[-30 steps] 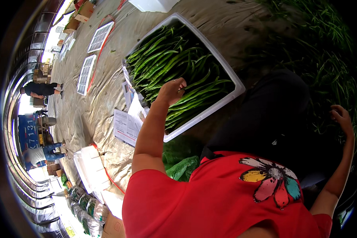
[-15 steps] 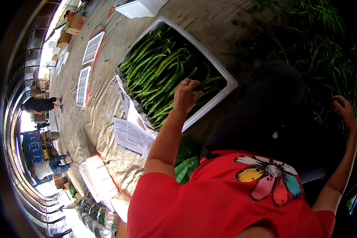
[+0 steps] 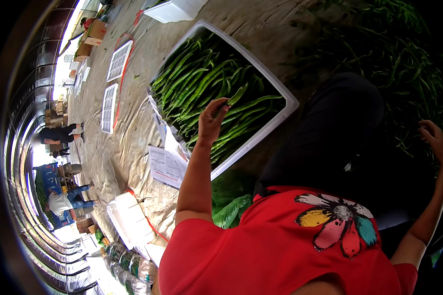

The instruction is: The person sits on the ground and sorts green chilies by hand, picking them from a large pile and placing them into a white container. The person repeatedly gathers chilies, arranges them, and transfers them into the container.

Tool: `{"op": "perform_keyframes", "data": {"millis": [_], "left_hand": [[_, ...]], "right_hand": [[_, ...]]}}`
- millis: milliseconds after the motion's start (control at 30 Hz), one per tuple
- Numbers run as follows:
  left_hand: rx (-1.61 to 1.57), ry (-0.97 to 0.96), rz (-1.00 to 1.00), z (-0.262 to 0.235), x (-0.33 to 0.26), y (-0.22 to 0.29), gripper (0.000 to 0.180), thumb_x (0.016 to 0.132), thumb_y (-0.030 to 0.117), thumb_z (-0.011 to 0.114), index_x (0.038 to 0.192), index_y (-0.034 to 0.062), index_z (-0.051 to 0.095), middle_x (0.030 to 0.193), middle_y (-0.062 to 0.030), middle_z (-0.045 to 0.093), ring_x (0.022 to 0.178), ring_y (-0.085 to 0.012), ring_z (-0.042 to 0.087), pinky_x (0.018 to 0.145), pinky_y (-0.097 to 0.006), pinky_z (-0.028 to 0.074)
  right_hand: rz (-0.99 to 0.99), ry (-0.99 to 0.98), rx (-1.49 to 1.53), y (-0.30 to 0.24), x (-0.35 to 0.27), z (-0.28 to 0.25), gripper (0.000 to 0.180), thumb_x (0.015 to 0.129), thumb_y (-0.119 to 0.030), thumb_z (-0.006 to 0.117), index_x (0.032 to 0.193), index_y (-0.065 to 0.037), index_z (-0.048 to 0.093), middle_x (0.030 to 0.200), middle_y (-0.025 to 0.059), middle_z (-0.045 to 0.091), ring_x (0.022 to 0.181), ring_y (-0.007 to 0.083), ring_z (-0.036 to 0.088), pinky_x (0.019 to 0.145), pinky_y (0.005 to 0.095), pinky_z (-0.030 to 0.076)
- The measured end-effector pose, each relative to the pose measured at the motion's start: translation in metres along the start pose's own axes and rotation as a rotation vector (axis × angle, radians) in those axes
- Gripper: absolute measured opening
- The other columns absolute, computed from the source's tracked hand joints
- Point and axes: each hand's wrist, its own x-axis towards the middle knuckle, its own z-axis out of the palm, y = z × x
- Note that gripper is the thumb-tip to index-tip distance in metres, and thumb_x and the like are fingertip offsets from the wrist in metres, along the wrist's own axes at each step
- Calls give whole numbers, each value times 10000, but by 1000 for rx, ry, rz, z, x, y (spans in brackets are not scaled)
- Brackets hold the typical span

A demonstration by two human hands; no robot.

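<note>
In front of me a white foam box (image 3: 255,141) holds long green chili peppers (image 3: 189,81), mostly laid side by side. Above its near part is my left hand (image 3: 213,119), its fingers pinched around one green chili pepper (image 3: 238,94) that points up and away from me. To the right, in shadow, a loose heap of green chili peppers (image 3: 403,73) spreads over the ground. My right hand (image 3: 434,140) is at the heap's near edge, fingers slightly bent and apart, with nothing visible in them.
Printed paper sheets (image 3: 165,164) stick out along the box's left side. A green mesh bag (image 3: 229,211) lies by my left elbow. White foam lids (image 3: 119,60) rest on the plastic-covered ground at left. Another white box (image 3: 177,10) stands farther off. People and a blue truck (image 3: 47,182) are far left.
My left hand has lifted slightly and moved left from among the box's peppers, now with one pepper showing in its fingers. My right hand has stayed nearly in place.
</note>
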Motion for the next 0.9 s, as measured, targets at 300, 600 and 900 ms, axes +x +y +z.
{"op": "perform_keyframes", "data": {"millis": [300, 600, 900], "left_hand": [[192, 129, 53, -30, -23, 32, 236, 914, 58, 568, 1141, -4, 584, 999, -53, 625, 905, -117, 613, 823, -236, 461], [150, 472, 794, -42, -42, 191, 151, 889, 42, 578, 1040, 50, 584, 880, -47, 606, 690, -83, 509, 624, -205, 415], [155, 38, 1198, 154, -30, 230, 305, 696, 139, 715, 992, 128, 644, 979, -65, 605, 896, -253, 579, 782, -345, 455]], "right_hand": [[-29, -62, 31, -23, 3, -1, 310, 936, -267, 512, 1166, -62, 548, 902, 28, 606, 800, 119, 571, 725, 276, 459], [-586, 182, 14, -189, -14, 21, 361, 932, -169, 531, 1290, -131, 507, 1173, 66, 578, 939, 145, 592, 879, 349, 506], [-1066, 325, 88, -313, -25, 144, 299, 871, -149, 605, 1142, -58, 520, 1065, 66, 565, 885, 148, 579, 734, 276, 470]]}}
